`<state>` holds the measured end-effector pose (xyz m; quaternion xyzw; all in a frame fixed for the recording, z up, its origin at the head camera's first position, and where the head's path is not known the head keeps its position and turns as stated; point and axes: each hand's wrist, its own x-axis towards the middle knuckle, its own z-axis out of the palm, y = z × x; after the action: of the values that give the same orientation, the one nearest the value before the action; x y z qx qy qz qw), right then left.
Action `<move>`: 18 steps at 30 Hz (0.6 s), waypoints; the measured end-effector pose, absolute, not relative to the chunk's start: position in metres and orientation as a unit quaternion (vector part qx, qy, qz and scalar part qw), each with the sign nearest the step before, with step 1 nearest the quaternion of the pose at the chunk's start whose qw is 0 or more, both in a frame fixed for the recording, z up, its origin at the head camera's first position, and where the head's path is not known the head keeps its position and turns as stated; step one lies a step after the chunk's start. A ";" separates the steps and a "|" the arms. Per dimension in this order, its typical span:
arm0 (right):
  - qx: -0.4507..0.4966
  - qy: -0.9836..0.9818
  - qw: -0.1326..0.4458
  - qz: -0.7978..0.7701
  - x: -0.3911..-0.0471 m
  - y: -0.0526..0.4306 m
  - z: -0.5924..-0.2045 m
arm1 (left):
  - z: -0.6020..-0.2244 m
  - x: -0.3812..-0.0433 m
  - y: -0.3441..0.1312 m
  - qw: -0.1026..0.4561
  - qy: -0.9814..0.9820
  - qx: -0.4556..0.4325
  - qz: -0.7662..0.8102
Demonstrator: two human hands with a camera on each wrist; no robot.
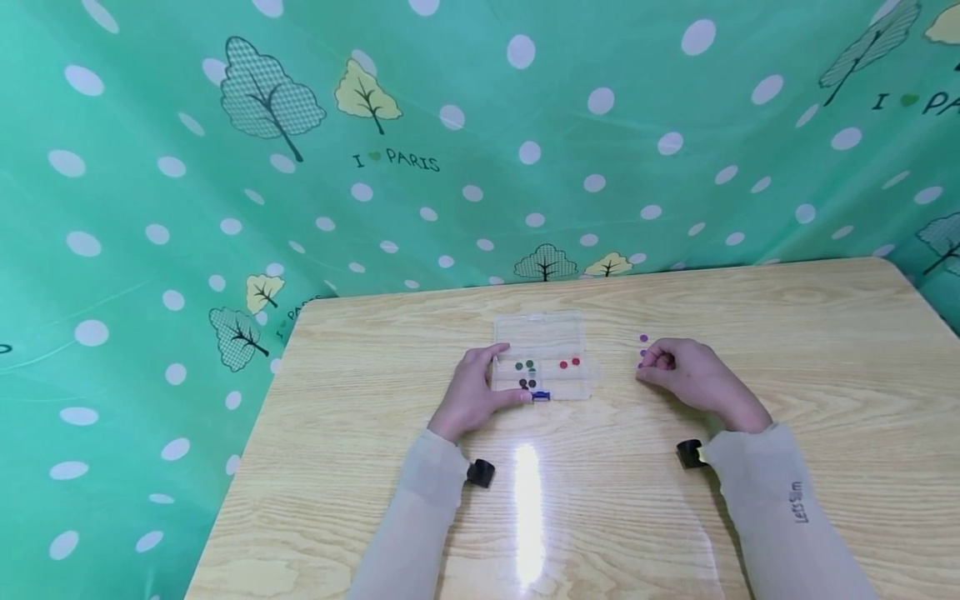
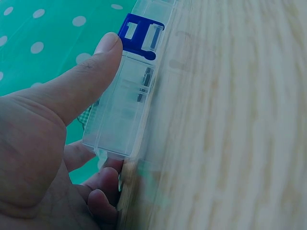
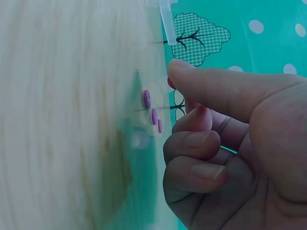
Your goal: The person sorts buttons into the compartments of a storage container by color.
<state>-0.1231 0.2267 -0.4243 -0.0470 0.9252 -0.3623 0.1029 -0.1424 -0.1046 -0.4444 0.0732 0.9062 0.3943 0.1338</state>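
My left hand (image 1: pixel 474 393) grips the left end of a clear plastic box (image 1: pixel 562 390) lying with its lid raised at the back. The thumb presses beside the blue latch (image 2: pixel 140 36) on the front wall. Inside, two green discs (image 1: pixel 524 365) and some dark discs (image 1: pixel 528 383) lie to the left, two red discs (image 1: pixel 570 363) to the right. Off to the box's right, my right hand (image 1: pixel 692 375) has its fingers curled. A small red piece (image 3: pixel 171 82), mostly hidden, shows at its thumb tip, apparently pinched. Purple discs (image 3: pixel 147 98) lie on the table close by.
The wooden table (image 1: pixel 360 375) bears a bright glare strip in front of the box. Behind it and on the left hangs a green dotted curtain (image 1: pixel 480 150). Black wrist mounts (image 1: pixel 481 473) sit at both sleeves.
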 end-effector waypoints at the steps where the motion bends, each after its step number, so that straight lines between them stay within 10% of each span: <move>1: -0.049 0.925 0.101 -0.364 -0.123 0.226 -0.424 | -0.444 -0.142 -0.105 0.134 0.906 0.073 0.395; 18: -0.045 0.921 0.092 -0.375 -0.125 0.213 -0.412 | -0.444 -0.142 -0.104 0.137 0.907 0.071 0.391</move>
<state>-0.1248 0.2133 -0.4118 -0.0449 0.9214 -0.3749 0.0923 -0.1421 -0.1044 -0.4437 0.0708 0.9073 0.3910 0.1373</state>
